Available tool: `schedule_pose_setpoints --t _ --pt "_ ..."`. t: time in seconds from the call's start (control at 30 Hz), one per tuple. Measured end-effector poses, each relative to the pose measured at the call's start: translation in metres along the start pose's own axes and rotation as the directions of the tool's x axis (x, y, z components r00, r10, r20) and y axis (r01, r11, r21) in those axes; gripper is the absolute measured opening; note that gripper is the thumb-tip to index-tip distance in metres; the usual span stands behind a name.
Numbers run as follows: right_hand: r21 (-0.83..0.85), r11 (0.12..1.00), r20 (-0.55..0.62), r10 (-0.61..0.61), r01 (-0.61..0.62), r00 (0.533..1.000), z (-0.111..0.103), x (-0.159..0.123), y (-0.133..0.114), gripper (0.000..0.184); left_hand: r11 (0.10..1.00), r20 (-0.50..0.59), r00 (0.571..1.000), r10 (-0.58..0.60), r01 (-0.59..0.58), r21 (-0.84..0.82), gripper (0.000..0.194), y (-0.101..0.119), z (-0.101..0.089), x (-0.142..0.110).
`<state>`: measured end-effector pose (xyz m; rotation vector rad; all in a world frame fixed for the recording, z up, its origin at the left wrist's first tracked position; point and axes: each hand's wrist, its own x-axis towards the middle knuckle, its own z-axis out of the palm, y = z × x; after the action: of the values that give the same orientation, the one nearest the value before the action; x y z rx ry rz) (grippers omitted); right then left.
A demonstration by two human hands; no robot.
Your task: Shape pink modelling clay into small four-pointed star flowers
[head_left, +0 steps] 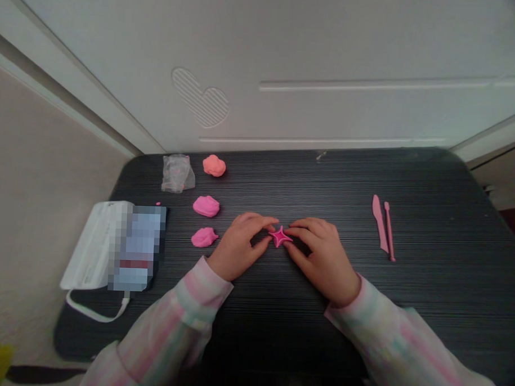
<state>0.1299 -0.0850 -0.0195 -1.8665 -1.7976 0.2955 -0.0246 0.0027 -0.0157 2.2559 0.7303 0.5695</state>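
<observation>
Between my two hands, near the middle of the dark table, is a bright pink four-pointed star [280, 236]. It looks like a small mould or a shaped piece of clay; I cannot tell which. The thumb and fingers of my left hand [244, 240] pinch its left point. On the other side, my right hand [320, 254] grips the right point with thumb and fingertips. Left of my left hand lie two pink clay lumps, one nearer [204, 237] and one farther [206, 206]. An orange clay lump [214, 165] sits behind them.
A clear plastic bag [177, 173] lies at the back left of the table [279, 306]. A white device [95, 243] and a blurred-out phone [139, 248] with a white cable [96, 317] are at the left. To the right lie a pink plastic knife [380, 222] and a thin pink stick tool [389, 231].
</observation>
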Motion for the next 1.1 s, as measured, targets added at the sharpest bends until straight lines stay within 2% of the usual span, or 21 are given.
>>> schedule_pose_setpoints --t 0.2,0.4,0.6,0.8,1.1 --pt "0.01 1.0 -0.006 -0.014 0.014 1.0 -0.0002 0.0005 0.0006 0.012 0.999 -0.012 1.0 0.015 -0.014 0.043 0.029 0.0012 0.0022 -0.0004" --pt "0.01 1.0 -0.013 -0.017 0.017 1.0 0.001 0.0007 0.0019 0.01 0.999 0.008 1.0 -0.009 0.009 0.041 0.027 0.0022 0.0016 0.0014" --pt "0.02 1.0 0.004 -0.017 0.017 1.0 0.0003 0.0007 0.0036 0.012 0.999 0.021 0.999 -0.035 0.035 0.011 0.032 0.0009 0.0006 0.0015" --pt "0.023 1.0 -0.001 -0.003 0.003 1.0 0.0005 0.0007 0.0043 0.009 0.999 0.034 0.999 -0.024 0.022 0.034 0.03 0.0008 0.0021 0.0017" --pt "0.017 1.0 0.032 0.009 -0.01 0.999 -0.005 0.0001 -0.0047 0.014 0.993 -0.115 0.993 -0.001 0.015 0.116 0.026 -0.0013 0.0051 -0.001"
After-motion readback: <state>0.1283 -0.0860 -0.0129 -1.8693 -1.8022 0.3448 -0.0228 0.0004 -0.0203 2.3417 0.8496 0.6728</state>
